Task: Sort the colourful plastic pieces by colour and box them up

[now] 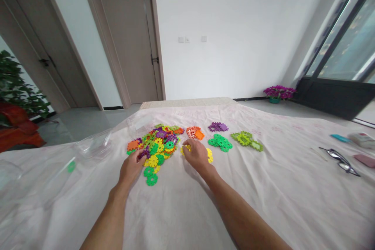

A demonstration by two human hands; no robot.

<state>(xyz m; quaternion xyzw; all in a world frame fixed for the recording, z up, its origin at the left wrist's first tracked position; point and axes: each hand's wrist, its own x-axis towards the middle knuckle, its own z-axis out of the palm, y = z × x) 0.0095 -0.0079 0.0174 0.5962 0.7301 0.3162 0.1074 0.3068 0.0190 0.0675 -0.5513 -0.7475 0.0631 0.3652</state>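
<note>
A mixed heap of notched plastic building discs (160,140) in green, yellow, purple and orange lies on the table. At its near left edge my left hand (131,166) pinches a purple notched piece (144,153). My right hand (197,155) is just right of the heap, fingers curled at a yellow notched disc (186,148); the palm covers part of it. Other yellow discs (209,155) show beyond that hand. Around it lie single-colour groups: orange pieces (195,133), purple pieces (218,127), green discs (220,142) and light-green pieces (246,140).
Clear plastic containers (90,146) stand on the left, with a green disc (71,166) by one. Eyeglasses (340,161), a blue object (340,138) and a reddish object (365,160) lie far right. A pinkish cloth (278,203) covers the table.
</note>
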